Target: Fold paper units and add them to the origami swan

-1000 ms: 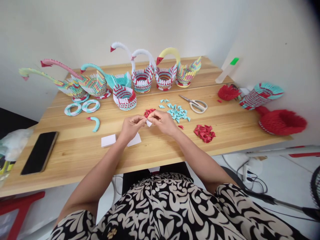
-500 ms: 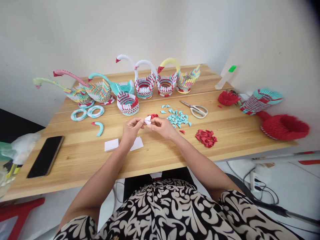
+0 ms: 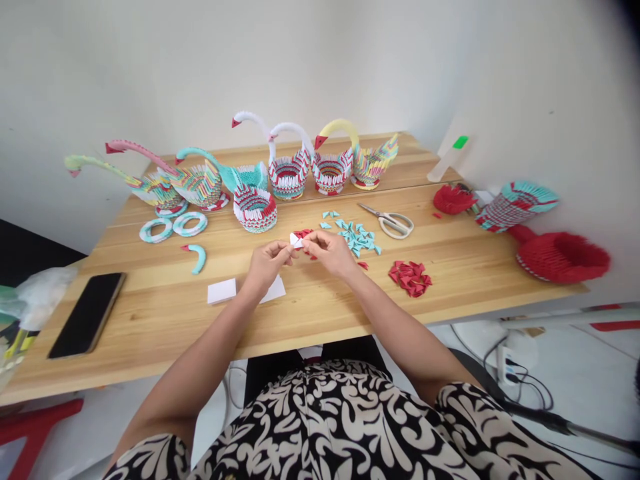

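Observation:
A small folded piece of white paper (image 3: 297, 241) is pinched between the fingertips of both hands, just above the table. My left hand (image 3: 269, 264) grips its left side, and my right hand (image 3: 331, 252) grips its right side. Red folded paper pieces (image 3: 306, 235) lie behind the paper, partly hidden by my right fingers. Two stacks of white paper slips rest by my left wrist: one stack (image 3: 221, 291) to its left, the other (image 3: 274, 289) partly covered by the forearm. Turquoise folded triangles (image 3: 359, 239) are scattered beyond my right hand.
Paper swans and baskets (image 3: 290, 175) line the back of the table. Scissors (image 3: 395, 223) lie right of the triangles, with a red pile (image 3: 411, 277) nearer. Two rings (image 3: 190, 224), a turquoise neck piece (image 3: 199, 259) and a phone (image 3: 89, 313) sit left. A red paper swan (image 3: 560, 257) stands far right.
Both hands keep hold of the white paper while the fingers shift; its folded shape shows at a different angle. The right hand has moved slightly right, and the view has shifted a little.

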`<state>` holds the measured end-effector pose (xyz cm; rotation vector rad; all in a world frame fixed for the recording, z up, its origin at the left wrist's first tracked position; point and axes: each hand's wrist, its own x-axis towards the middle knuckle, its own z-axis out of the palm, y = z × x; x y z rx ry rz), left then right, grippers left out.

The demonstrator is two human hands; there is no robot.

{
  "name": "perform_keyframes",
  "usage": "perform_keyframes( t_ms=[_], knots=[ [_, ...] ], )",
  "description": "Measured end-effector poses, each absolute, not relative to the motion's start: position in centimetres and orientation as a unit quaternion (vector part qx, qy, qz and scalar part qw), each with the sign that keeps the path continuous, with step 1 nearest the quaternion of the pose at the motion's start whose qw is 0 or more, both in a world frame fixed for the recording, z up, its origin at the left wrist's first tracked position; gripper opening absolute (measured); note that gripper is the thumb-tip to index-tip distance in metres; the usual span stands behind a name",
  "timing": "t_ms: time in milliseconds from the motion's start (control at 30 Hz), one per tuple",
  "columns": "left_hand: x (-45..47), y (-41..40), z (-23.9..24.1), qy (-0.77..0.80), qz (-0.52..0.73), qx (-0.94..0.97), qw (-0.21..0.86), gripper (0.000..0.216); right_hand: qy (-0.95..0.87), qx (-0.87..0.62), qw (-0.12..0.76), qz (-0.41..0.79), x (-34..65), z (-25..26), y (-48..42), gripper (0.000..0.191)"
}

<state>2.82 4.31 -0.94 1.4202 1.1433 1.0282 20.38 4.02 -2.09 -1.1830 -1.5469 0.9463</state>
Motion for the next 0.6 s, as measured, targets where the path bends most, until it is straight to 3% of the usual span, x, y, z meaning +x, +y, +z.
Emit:
perform_keyframes(
  t_ms=[267,600],
  knots=[
    [3.15,3.89,-1.09,0.456,0.394,0.637,0.481,0.026,-0.638,-0.485,0.466,0.375,20.19,-1.79,3.89,0.028],
    [3.34,3.72,-1.5,0.432,0.401,0.558,0.585,0.029,-0.602,-0.469,0.489,0.422,19.99,-1.63,3.73,0.027]
  ],
)
